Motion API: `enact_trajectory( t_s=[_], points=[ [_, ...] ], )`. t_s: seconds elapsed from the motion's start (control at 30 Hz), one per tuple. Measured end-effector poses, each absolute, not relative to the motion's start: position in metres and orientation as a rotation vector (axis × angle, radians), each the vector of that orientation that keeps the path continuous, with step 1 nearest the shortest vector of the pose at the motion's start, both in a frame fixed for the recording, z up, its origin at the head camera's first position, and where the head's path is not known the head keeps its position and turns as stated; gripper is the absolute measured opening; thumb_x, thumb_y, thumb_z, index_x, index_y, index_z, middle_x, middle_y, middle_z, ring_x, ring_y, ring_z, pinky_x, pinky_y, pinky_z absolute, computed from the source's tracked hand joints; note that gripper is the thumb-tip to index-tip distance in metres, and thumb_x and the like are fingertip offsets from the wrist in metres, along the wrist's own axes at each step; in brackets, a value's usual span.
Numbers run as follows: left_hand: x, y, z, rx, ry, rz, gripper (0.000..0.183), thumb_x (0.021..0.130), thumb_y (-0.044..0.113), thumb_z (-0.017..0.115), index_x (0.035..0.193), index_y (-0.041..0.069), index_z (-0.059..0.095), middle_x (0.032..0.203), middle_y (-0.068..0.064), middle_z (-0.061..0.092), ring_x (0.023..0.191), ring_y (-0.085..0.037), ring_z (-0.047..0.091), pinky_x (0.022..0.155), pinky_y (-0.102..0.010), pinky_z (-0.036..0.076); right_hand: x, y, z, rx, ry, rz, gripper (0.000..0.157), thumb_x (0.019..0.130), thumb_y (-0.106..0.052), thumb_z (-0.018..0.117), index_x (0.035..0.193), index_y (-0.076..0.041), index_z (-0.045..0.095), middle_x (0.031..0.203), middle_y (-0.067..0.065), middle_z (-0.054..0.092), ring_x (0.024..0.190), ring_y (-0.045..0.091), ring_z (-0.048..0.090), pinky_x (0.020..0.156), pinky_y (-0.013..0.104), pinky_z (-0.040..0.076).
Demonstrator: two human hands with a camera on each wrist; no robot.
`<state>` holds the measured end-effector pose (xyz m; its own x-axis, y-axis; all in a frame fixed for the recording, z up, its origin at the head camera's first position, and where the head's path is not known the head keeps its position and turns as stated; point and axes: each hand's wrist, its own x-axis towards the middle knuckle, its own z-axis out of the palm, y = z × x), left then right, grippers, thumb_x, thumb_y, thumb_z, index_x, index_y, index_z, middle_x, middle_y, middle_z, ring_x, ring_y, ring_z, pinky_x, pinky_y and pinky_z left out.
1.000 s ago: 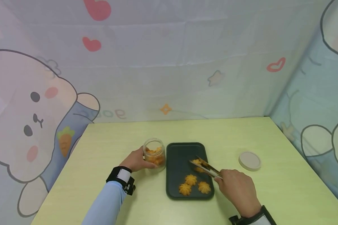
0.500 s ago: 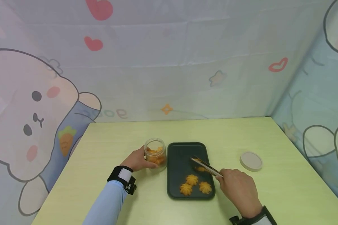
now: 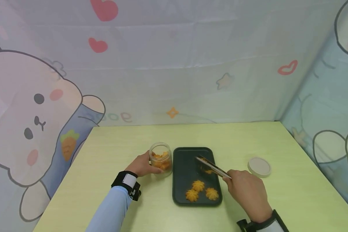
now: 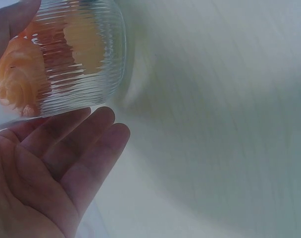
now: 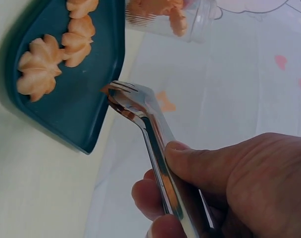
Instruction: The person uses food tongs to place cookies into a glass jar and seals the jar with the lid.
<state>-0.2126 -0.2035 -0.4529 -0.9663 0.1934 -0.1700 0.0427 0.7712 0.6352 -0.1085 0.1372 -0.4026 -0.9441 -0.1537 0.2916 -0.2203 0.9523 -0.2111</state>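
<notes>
My left hand (image 3: 142, 165) holds a clear glass jar (image 3: 169, 166) upright on the table, thumb on the near side and fingers round the left. Orange cookies (image 3: 161, 158) fill its lower part; through the ribbed wall a swirled cookie (image 4: 19, 74) shows in the left wrist view. In my right hand (image 3: 247, 191) are metal tongs (image 3: 213, 167), their arms squeezed nearly together over the right side of a dark green tray (image 3: 182, 158). A bit of orange cookie (image 5: 106, 90) shows at the tong tips, the rest hidden by them. Flower-shaped cookies (image 3: 198, 185) lie at the tray's near end.
A round whitish lid (image 3: 259, 167) lies on the table (image 3: 127, 138) right of the tray. The jar stands close to the tray's left edge. Behind the table hangs a printed cloth (image 3: 162, 64).
The tong arms have come together over the cookie, which now shows far less. My right hand has risen slightly with the tongs. The left hand stays on the jar.
</notes>
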Motion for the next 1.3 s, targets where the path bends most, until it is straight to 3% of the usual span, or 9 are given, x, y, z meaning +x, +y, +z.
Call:
enact_trajectory(
  t_s=[0.33, 0.63, 0.93, 1.3],
  points=[
    [-0.212, -0.202, -0.453, 0.177, 2.747, 0.972, 0.074, 0.062, 0.043, 0.085, 0.119, 0.01, 0.052, 0.118, -0.013, 0.065, 0.106, -0.026, 0.056, 0.091, -0.047, 0.047, -0.117, 0.13, -0.376, 0.342, -2.711, 0.332, 0.012, 0.077, -0.021, 0.077, 0.08, -0.009, 0.074, 0.053, 0.003, 0.064, 0.04, 0.012, 0.043, 0.032, 0.03, 0.032],
    [-0.212, -0.202, -0.453, 0.176, 2.744, 0.979, 0.08, 0.063, 0.044, 0.084, 0.126, 0.009, 0.05, 0.124, -0.013, 0.063, 0.113, -0.027, 0.054, 0.095, -0.049, 0.045, -0.125, 0.108, -0.344, 0.396, -2.674, 0.304, 0.015, 0.081, -0.022, 0.074, 0.072, -0.011, 0.067, 0.047, 0.0, 0.051, 0.04, 0.014, 0.041, 0.033, 0.03, 0.031],
    [-0.214, -0.203, -0.455, 0.178, 2.748, 0.953, 0.082, 0.063, 0.044, 0.084, 0.131, 0.014, 0.05, 0.125, -0.011, 0.063, 0.114, -0.027, 0.053, 0.098, -0.049, 0.044, -0.131, 0.076, -0.323, 0.485, -2.656, 0.276, 0.037, 0.082, -0.024, 0.074, 0.056, -0.016, 0.048, 0.043, -0.003, 0.036, 0.037, 0.013, 0.036, 0.034, 0.028, 0.027],
    [-0.215, -0.201, -0.452, 0.191, 2.762, 0.935, 0.08, 0.062, 0.042, 0.085, 0.128, 0.012, 0.052, 0.119, -0.01, 0.066, 0.108, -0.024, 0.057, 0.096, -0.047, 0.046, -0.136, 0.044, -0.318, 0.562, -2.634, 0.224, 0.039, 0.081, -0.027, 0.074, 0.055, -0.016, 0.048, 0.043, -0.003, 0.04, 0.036, 0.013, 0.038, 0.03, 0.03, 0.03]
  ],
)
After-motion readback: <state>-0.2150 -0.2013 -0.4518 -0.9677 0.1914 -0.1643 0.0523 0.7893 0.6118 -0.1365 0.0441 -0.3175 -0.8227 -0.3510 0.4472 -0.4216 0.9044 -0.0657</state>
